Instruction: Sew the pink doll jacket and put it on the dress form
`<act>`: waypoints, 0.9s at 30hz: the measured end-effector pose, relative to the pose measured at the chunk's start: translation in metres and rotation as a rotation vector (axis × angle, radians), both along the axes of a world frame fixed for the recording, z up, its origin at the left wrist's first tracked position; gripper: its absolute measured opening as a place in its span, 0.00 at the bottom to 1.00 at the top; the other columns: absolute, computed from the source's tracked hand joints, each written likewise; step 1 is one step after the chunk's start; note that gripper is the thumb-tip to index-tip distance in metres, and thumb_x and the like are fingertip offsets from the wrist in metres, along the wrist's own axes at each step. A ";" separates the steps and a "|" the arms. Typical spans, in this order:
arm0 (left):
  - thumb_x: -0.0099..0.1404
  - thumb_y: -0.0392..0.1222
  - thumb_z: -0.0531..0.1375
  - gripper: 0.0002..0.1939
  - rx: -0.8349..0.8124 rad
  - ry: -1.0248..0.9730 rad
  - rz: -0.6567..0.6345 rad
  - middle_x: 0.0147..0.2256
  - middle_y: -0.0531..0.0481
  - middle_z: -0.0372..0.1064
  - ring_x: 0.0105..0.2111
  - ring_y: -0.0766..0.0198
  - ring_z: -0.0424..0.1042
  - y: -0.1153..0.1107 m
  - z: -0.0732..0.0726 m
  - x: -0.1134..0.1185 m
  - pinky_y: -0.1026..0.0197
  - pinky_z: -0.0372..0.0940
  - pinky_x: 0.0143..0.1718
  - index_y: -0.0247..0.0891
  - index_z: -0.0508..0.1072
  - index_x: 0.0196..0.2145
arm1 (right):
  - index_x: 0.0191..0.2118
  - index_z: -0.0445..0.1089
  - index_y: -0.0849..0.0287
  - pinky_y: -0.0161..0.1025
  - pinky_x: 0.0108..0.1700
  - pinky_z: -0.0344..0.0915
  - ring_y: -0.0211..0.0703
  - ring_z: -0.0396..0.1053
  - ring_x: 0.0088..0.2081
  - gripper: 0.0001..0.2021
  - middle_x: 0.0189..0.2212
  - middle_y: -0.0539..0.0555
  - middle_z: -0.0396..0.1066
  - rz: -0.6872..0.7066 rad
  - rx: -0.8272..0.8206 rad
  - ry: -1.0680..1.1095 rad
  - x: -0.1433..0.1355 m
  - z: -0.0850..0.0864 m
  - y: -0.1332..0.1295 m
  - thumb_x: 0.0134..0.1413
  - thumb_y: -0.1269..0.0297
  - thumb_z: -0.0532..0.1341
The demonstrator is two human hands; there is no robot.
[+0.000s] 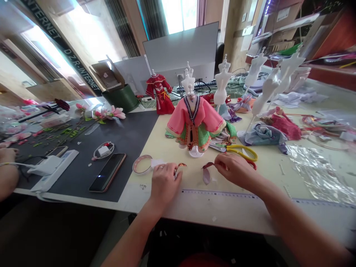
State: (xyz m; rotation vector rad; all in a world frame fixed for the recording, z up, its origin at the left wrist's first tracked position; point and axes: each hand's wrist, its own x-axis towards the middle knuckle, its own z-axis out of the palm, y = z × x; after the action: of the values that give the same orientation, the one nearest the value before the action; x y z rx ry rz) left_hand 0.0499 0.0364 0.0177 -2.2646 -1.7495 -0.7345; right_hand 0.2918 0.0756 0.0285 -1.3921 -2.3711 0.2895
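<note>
My left hand (164,181) rests low over the table, its thumb and fingers closed around a small red-and-gold strip (182,164) whose end pokes out to the right. Pinched in my right hand (233,168) is a dark red strip (208,165). A small whitish piece (206,176) hangs or lies just below that strip; I cannot tell whether they are joined. Left of my left hand is a roll of tape (142,164). Behind both hands, a small dress form wears a pink and green robe (204,118). Yellow-handled scissors (241,151) lie just beyond my right hand.
A ruler (222,193) runs along the front edge. To the left lie a phone (108,172), a coiled cable (104,150) and a power strip (57,170), with another person's arm (7,172). Bare white dress forms (221,87), fabric (264,133) and clear plastic film (319,172) are farther right.
</note>
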 end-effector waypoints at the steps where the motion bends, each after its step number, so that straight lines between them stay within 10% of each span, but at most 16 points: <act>1: 0.58 0.39 0.59 0.04 -0.087 -0.006 -0.042 0.25 0.52 0.69 0.28 0.60 0.67 -0.004 -0.002 -0.001 0.55 0.60 0.37 0.37 0.69 0.31 | 0.27 0.64 0.59 0.35 0.27 0.49 0.38 0.60 0.25 0.06 0.23 0.49 0.66 -0.002 0.003 -0.006 0.000 0.000 0.000 0.53 0.71 0.54; 20: 0.62 0.37 0.55 0.12 -0.211 -0.234 -0.185 0.31 0.50 0.70 0.33 0.62 0.67 -0.014 -0.001 0.003 0.57 0.61 0.38 0.38 0.68 0.45 | 0.27 0.64 0.59 0.35 0.26 0.49 0.39 0.60 0.25 0.08 0.22 0.51 0.65 -0.008 0.022 -0.051 0.000 0.000 0.001 0.54 0.69 0.53; 27: 0.64 0.37 0.53 0.13 -0.225 0.005 -0.144 0.30 0.48 0.70 0.32 0.58 0.67 -0.019 -0.010 0.012 0.54 0.59 0.37 0.36 0.70 0.45 | 0.27 0.64 0.59 0.35 0.26 0.49 0.38 0.60 0.25 0.06 0.23 0.50 0.66 -0.020 0.014 -0.053 0.002 -0.001 0.002 0.54 0.69 0.54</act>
State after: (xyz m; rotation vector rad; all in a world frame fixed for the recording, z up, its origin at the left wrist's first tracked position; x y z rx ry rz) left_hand 0.0618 0.0176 0.0081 -2.5586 -1.7611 -0.5820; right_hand 0.2938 0.0772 0.0279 -1.4332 -2.3952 0.2326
